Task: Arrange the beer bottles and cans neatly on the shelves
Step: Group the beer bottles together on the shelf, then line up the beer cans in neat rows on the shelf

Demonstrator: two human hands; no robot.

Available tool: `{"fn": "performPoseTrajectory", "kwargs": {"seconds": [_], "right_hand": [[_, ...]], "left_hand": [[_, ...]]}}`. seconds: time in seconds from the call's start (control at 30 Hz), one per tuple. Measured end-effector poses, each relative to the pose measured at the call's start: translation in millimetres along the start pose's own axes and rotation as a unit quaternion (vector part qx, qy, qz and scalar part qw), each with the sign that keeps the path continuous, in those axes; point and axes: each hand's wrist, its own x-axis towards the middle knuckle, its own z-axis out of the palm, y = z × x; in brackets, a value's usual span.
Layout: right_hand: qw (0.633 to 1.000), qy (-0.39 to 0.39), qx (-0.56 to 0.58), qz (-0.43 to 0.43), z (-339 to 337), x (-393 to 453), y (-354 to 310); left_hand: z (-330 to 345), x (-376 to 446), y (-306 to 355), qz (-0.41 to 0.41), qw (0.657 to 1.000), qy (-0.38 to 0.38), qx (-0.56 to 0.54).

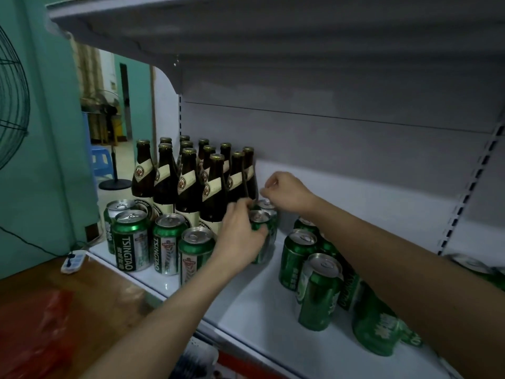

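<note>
My left hand (240,236) grips a green can (261,233) from its left side, fingers curled round the body, thumb near the rim. Can stands upright on the white shelf (254,305), just right of the bottles.

My right hand (287,191) sits above and just behind it, fingers curled in a loose fist over a second can (267,205). Only that can's top shows; can't tell if I'm pinching it or just touching the rim.

Brown bottles (188,184) stand packed in rows at the back left, gold caps up, cream labels facing front. In front of them, four upright cans (161,242), touching or nearly so, at the shelf's left front.

Right of my left hand, under my right forearm: a loose group of cans (317,285), upright ones at the front, one behind them upside down, one tilted or lying further right. Another can (472,265) lies on its side at the far right edge.

Off the shelf, left: wooden surface (54,296) with a red bag (35,332), a fan (11,105) against the green wall.
</note>
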Motion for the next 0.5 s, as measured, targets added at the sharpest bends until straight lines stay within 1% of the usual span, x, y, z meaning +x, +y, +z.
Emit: {"fn": "performPoseTrajectory", "kwargs": {"seconds": [0.1,0.2,0.3,0.37,0.43,0.5], "right_hand": [[0.996,-0.075,-0.039,0.026,5,-2,15],[0.986,-0.137,-0.081,0.037,10,-1,24],[0.979,-0.179,-0.089,0.023,17,-2,27],[0.980,-0.179,-0.086,0.008,21,-3,31],[0.984,-0.156,-0.082,-0.004,23,-5,34],[0.989,-0.131,-0.061,0.004,23,-7,35]], "left_hand": [[18,-2,-12,-0.046,0.999,-0.025,0.003],[27,2,-20,-0.071,0.997,-0.018,0.003],[33,6,-27,-0.084,0.996,-0.006,0.010],[38,7,-31,-0.084,0.996,-0.001,0.008],[42,6,-34,-0.084,0.996,0.015,0.006],[44,6,-33,-0.087,0.996,0.036,0.000]]}}
